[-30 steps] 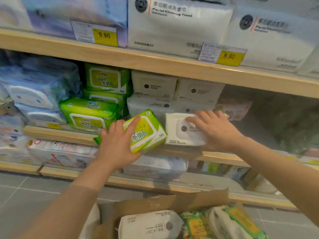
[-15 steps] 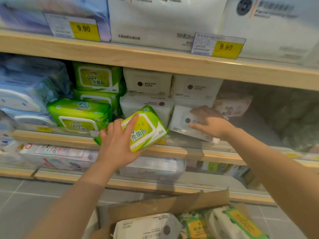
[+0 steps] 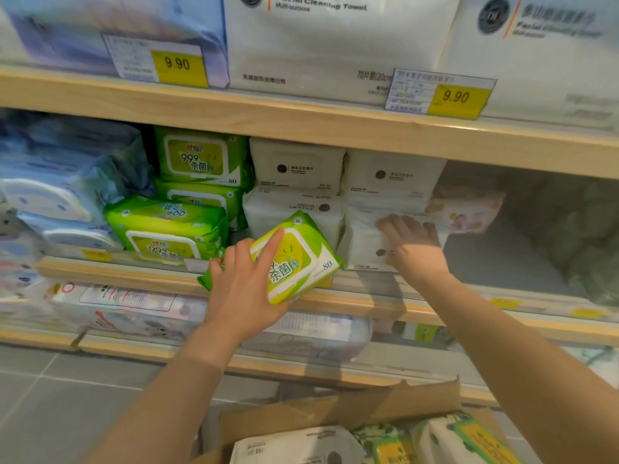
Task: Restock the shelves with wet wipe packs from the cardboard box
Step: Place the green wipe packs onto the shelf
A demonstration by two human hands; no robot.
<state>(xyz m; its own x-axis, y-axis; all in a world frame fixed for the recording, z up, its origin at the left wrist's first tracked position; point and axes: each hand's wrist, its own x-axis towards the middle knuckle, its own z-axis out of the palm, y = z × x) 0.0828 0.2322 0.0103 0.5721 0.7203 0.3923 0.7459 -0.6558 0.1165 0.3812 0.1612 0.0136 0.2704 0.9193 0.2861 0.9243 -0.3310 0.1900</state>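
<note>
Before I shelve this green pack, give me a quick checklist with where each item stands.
1. Green pack gripped by left hand: ok.
2. White pack fully on the shelf under right hand: ok.
3. Right hand free to help: not ok, resting on the white pack.
4. Green stack has room on top: ok.
5. Cardboard box holds more packs: ok.

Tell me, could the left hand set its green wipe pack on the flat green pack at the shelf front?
Probably yes: the left hand holds the green wipe pack just beside the flat green pack, with nothing between.
</note>
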